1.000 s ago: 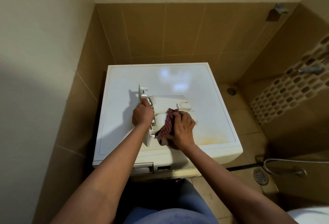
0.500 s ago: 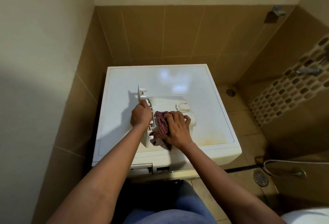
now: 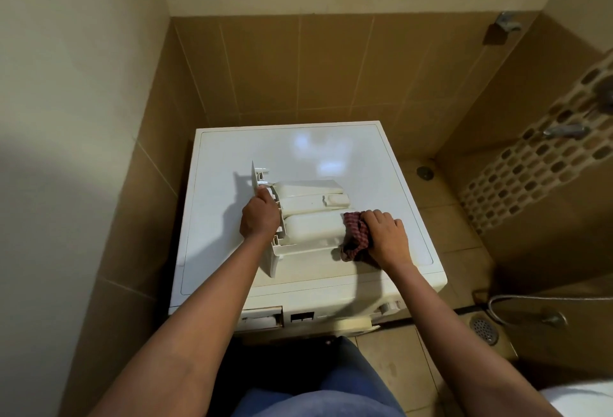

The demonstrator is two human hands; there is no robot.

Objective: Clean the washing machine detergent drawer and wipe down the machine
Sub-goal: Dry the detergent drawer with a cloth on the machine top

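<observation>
The white detergent drawer (image 3: 308,217) lies upside down on top of the white washing machine (image 3: 298,148), its front panel turned to the left. My left hand (image 3: 260,216) grips that front-panel end and holds the drawer steady. My right hand (image 3: 384,236) holds a bunched red checked cloth (image 3: 355,234) against the drawer's right end, down on the machine top. On the machine's front, the drawer slot (image 3: 262,317) stands open at the upper left.
The machine sits in a corner between a cream wall on the left and brown tiled walls behind. To its right are the tiled floor, a floor drain (image 3: 485,330), a metal hose (image 3: 517,299) and wall taps (image 3: 565,131).
My right hand has slid the cloth from the drawer's left-middle, beside my left hand, along to its right end. The left hand and the drawer have stayed in place.
</observation>
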